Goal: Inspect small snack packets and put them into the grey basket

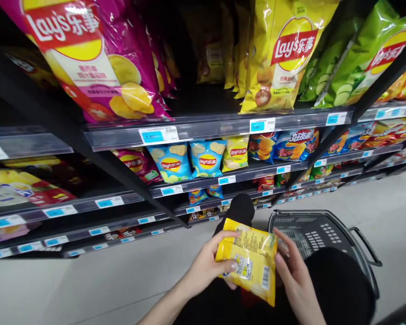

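A yellow chip bag is held low in the middle of the head view, its printed back with barcode facing me. My left hand grips its left edge, thumb on top and fingers curled beneath. My right hand holds the bag's right edge with its fingers against the side. Just behind the bag stands a dark grey shopping basket on the floor. My knees in black trousers are below the hands.
Black store shelves filled with chip bags rise ahead: a magenta bag upper left, a yellow bag and a green bag upper right, blue bags on the lower shelf. Pale floor extends to the right.
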Demonstrator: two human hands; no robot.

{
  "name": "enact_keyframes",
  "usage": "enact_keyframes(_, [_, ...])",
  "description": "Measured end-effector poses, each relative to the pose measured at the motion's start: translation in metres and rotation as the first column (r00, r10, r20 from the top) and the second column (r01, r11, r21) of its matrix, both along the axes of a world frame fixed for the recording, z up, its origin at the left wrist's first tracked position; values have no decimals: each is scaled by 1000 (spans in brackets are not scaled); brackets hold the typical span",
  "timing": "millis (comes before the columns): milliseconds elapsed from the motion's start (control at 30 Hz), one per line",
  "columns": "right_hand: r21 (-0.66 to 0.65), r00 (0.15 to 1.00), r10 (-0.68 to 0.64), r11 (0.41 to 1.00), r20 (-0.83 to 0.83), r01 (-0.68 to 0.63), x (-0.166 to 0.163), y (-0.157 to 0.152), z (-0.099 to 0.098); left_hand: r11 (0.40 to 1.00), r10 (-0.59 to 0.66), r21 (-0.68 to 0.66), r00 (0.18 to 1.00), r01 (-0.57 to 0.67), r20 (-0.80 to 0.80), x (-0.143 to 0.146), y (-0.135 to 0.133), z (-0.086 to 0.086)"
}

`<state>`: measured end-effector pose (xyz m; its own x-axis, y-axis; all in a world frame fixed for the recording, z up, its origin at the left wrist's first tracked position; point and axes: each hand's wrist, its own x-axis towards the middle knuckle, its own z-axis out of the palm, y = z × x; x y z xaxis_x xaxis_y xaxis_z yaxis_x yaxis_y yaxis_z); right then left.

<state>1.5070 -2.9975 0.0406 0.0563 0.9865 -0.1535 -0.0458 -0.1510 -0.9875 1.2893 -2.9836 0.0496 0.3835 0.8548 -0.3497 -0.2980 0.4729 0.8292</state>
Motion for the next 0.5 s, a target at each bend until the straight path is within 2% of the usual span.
enact_keyframes(67, [73,995,-85,994,54,81,33,0,-8,995,102,4,994,-102,-39,-4,-5,5])
enact_keyframes(100, [107,978,-174,981,118,162,57,0,-18,986,166,11,983,-166,-73,-7,-8,8])
enact_keyframes(133, [145,920,-320,945,227,293,82,0,-32,972,235,20,966,-234,-112,-9,-12,10])
enact_keyframes(167, [194,788,-482,876,383,442,108,0,-49,952,307,30,939,-306,-156,-11,-15,12])
enact_keyframes(200, [204,619,-546,819,564,537,132,-1,-69,927,374,40,905,-374,-201,-12,-18,14])
enact_keyframes(233, [181,533,-547,787,645,590,151,-2,-91,898,435,49,867,-437,-243,-12,-20,15])
enact_keyframes(267, [135,514,-496,799,700,587,165,-4,-113,868,488,56,827,-493,-280,-12,-22,16])
enact_keyframes(333, [27,506,-323,861,800,507,176,-8,-158,806,574,73,746,-587,-338,-7,-26,18])
enact_keyframes(433, [-122,460,-59,927,886,354,168,-7,-218,745,635,83,666,-662,-392,2,-32,20])
enact_keyframes(500, [-209,398,95,944,912,255,162,-2,-251,735,627,64,642,-675,-441,5,-36,20])
